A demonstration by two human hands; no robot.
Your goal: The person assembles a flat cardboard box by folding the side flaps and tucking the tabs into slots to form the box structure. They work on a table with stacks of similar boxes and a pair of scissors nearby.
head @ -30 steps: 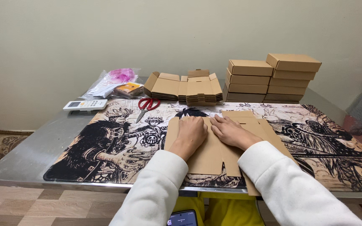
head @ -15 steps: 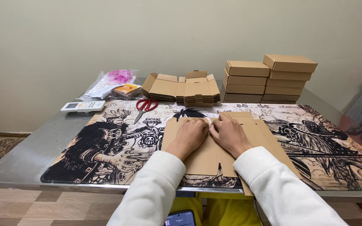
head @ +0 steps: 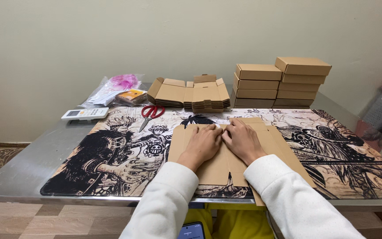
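Your left hand (head: 203, 142) and right hand (head: 243, 140) lie flat, fingers extended, pressing the unfolded cardboard box blank (head: 226, 155) at the near edge of the tabletop. Uneven pressure could skew the crease or slide the blank off that edge. Beneath lies an illustrated desk mat (head: 111, 155) on a steel table (head: 18, 172); folded boxes (head: 284, 82) are stacked at the far edge, against a plain wall.

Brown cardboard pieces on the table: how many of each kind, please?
Folded closed brown cardboard boxes, in two stacks: 8
Pile of flat unfolded brown cardboard blanks: 1
Flat brown cardboard blank under both hands: 1
Total: 10
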